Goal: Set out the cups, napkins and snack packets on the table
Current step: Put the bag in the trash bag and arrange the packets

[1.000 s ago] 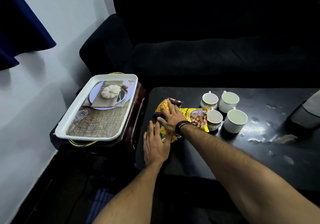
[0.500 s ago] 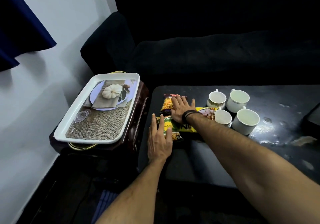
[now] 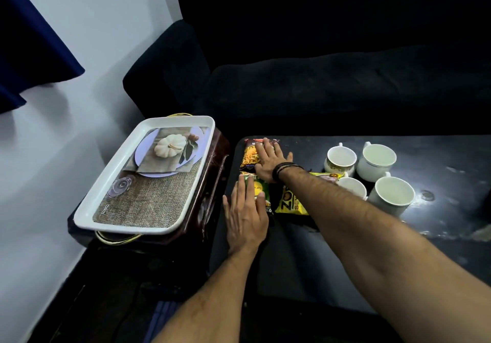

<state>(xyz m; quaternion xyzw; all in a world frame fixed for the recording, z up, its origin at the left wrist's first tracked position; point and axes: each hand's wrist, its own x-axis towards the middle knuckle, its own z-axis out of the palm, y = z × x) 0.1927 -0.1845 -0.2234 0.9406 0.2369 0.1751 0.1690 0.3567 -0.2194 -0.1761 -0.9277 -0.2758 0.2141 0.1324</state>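
Three snack packets lie flat on the left end of the black table (image 3: 305,257). My right hand (image 3: 271,163) presses flat, fingers spread, on the orange packet (image 3: 249,155) at the far left corner. My left hand (image 3: 245,215) rests palm down on the green packet (image 3: 259,187) just in front of it. A yellow packet (image 3: 291,202) lies to the right, partly under my right forearm. Several white cups stand to the right: one with a gold band (image 3: 340,160), a larger one (image 3: 377,160), one part hidden (image 3: 353,187) and a near one (image 3: 393,195). No napkins can be seen.
A white tray (image 3: 111,183) with a pumpkin picture sits on a dark brown side stand left of the table. A black sofa (image 3: 332,77) runs behind the table. A white wall and a blue curtain (image 3: 32,50) are at the left. Wet spots mark the table's right part.
The stacked packets have been spread apart. My right hand slid the orange packet toward the far left corner, and my left hand moved forward onto the green packet.
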